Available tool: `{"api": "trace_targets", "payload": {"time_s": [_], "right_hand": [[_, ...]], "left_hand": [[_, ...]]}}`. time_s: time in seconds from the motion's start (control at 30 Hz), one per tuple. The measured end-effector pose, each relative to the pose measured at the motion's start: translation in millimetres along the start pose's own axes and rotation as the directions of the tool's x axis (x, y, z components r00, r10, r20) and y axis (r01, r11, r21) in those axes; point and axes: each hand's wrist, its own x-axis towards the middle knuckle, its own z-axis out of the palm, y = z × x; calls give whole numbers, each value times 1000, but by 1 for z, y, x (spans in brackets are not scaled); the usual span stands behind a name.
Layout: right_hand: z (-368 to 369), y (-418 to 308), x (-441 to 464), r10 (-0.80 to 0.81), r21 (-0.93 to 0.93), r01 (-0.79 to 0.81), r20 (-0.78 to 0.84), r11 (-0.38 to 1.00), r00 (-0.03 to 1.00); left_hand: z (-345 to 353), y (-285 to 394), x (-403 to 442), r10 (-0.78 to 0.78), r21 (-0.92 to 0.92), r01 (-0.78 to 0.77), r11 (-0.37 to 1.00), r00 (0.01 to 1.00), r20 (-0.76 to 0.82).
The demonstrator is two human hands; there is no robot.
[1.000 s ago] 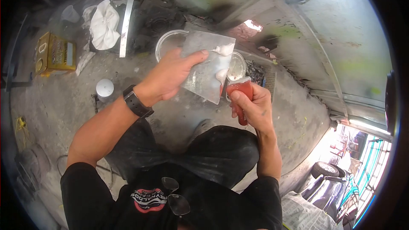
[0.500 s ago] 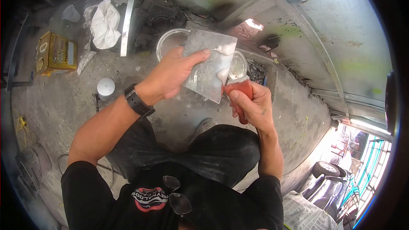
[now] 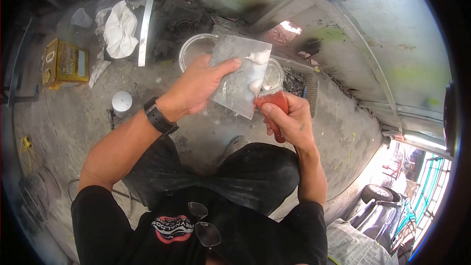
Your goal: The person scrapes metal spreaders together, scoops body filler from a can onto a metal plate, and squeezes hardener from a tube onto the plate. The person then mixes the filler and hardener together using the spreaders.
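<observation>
My left hand [image 3: 208,81] grips the near-left edge of a flat, translucent mixing board [image 3: 233,83], thumb lying on top. Two dabs of whitish putty [image 3: 258,57] sit along the board's right side. In my right hand [image 3: 294,120] is a putty knife [image 3: 276,105] with a reddish-brown handle, its blade end at the board's lower right edge by the nearer dab. Behind the board, partly covered by it, are a round can lid or tin [image 3: 189,49] on the left and a smaller round tin [image 3: 274,74] on the right.
A yellow thinner can [image 3: 66,64] stands at the left on the concrete floor. Nearby are a white crumpled cloth [image 3: 120,29], a pale metal strip [image 3: 146,29] and a white-topped can [image 3: 121,101]. Behind runs a metal panel wall [image 3: 392,44]; a wheel [image 3: 378,193] shows at lower right.
The putty knife has shifted very slightly left along with my right hand, closer over the board's corner. My left hand and the board stay almost still.
</observation>
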Motion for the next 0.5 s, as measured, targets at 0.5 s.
{"api": "trace_targets", "payload": {"time_s": [0.5], "right_hand": [[-46,30,11,2,154,68,-416,986,909]], "left_hand": [[2,6,-4,173,128,-164,978,983,-63]]}}
